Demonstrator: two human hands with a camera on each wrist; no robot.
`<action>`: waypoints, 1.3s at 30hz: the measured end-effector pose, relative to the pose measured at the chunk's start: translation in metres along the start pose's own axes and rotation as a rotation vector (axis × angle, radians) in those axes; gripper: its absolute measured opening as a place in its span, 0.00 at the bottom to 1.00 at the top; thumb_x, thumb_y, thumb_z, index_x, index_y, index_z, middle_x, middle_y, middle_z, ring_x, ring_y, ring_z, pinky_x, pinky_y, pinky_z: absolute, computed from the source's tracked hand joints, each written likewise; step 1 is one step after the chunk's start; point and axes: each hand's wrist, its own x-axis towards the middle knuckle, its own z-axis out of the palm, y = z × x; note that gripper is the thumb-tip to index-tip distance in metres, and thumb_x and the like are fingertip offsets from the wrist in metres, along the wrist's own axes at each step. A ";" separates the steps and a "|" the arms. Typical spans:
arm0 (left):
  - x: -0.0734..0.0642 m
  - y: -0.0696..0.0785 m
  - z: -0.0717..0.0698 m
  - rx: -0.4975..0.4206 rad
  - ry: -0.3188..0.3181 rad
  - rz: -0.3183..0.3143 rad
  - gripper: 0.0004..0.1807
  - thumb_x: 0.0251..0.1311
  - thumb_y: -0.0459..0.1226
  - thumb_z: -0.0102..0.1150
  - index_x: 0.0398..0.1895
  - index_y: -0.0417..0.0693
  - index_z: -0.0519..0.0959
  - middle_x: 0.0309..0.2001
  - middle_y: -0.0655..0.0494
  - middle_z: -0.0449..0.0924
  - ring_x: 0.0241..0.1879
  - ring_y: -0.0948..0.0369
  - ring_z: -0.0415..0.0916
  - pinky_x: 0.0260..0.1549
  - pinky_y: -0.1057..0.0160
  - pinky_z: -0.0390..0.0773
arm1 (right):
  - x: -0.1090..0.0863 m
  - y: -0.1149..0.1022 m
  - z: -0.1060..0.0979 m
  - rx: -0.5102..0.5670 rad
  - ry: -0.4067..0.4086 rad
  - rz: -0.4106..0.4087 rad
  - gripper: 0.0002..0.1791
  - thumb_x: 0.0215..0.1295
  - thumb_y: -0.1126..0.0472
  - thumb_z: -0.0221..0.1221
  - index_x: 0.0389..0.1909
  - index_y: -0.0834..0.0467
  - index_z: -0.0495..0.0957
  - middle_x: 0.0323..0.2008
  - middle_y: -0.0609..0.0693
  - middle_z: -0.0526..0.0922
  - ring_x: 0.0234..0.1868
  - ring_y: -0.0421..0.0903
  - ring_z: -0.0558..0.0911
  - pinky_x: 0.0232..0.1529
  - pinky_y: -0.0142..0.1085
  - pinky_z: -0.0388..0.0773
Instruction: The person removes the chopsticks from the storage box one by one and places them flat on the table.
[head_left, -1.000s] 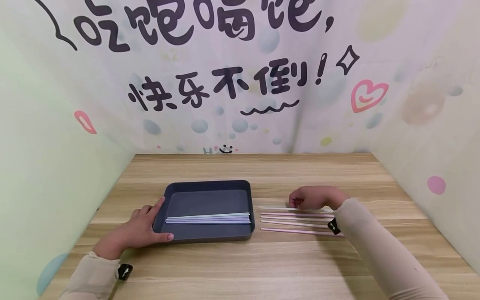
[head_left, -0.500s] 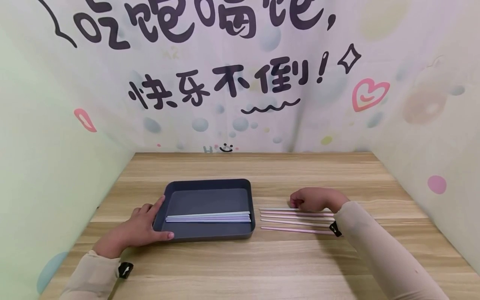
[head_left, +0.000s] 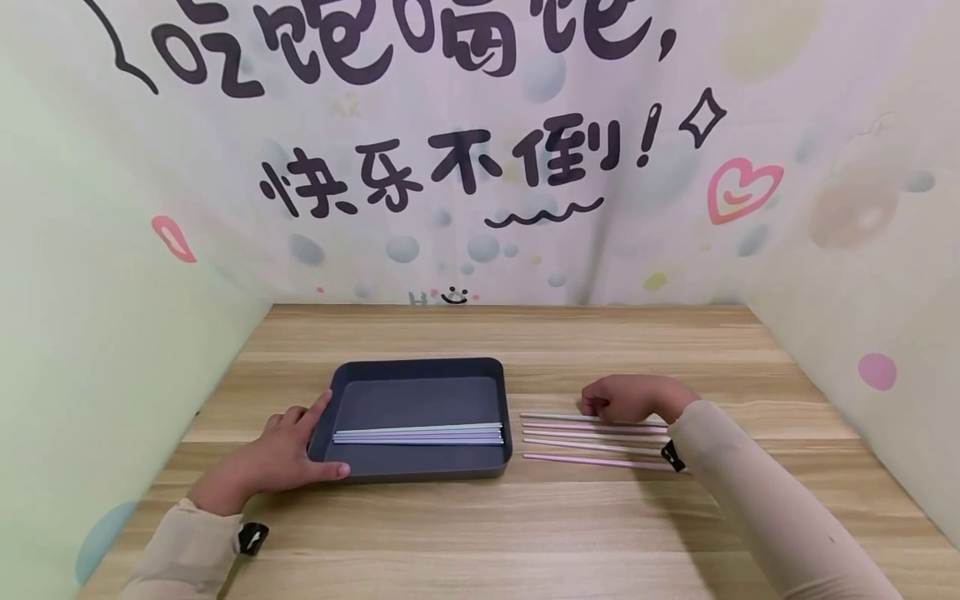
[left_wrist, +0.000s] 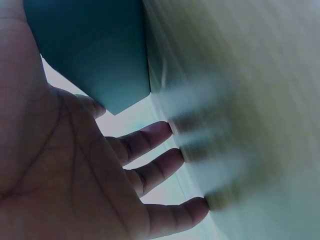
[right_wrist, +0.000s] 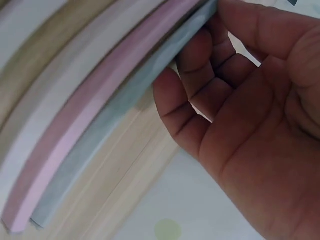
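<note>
My right hand [head_left: 630, 398] bends down with its fingers curled and narrowed to what looks like a pinch on the pale blue chopstick [right_wrist: 102, 125], though the contact is partly hidden. This stick is the farthest of the loose row, so I probably have free room on its far side for my fingertips. Just beside it, nearer, lies a pink chopstick [head_left: 558, 427], and then more pale and pink chopsticks [head_left: 570, 460], running roughly left to right.

To the left, my left hand [head_left: 277, 462] is spread wide: thumb on the near rim of the tray [head_left: 420, 400], index finger along its left side, other fingertips on the tabletop [head_left: 450, 533]. I judge that this steadies the tray against sliding.

Inside, blue and lilac chopsticks [head_left: 416, 435] lie bunched towards the near side, lengthwise, likely because they nearly span it. Beyond the tabletop's far edge stands a printed wall [head_left: 330, 267].
</note>
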 end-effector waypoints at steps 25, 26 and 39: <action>0.000 0.001 0.001 0.003 -0.004 -0.014 0.67 0.48 0.66 0.68 0.78 0.37 0.44 0.61 0.23 0.61 0.58 0.25 0.57 0.50 0.34 0.68 | 0.008 0.003 -0.014 0.177 -0.157 0.092 0.15 0.55 0.80 0.46 0.38 0.62 0.75 0.24 0.45 0.69 0.24 0.39 0.67 0.29 0.32 0.64; 0.001 0.001 0.001 0.004 -0.005 -0.013 0.67 0.48 0.66 0.68 0.78 0.37 0.44 0.61 0.23 0.61 0.58 0.25 0.57 0.50 0.34 0.68 | 0.008 0.003 -0.015 0.176 -0.167 0.099 0.15 0.56 0.80 0.46 0.38 0.62 0.75 0.24 0.45 0.70 0.24 0.39 0.67 0.29 0.32 0.64; 0.000 0.002 0.000 0.004 0.002 -0.010 0.67 0.47 0.65 0.69 0.78 0.36 0.45 0.60 0.24 0.62 0.58 0.26 0.58 0.50 0.34 0.68 | 0.021 -0.037 -0.039 -0.130 -0.207 0.025 0.17 0.55 0.78 0.46 0.37 0.58 0.77 0.29 0.44 0.72 0.31 0.41 0.68 0.35 0.36 0.66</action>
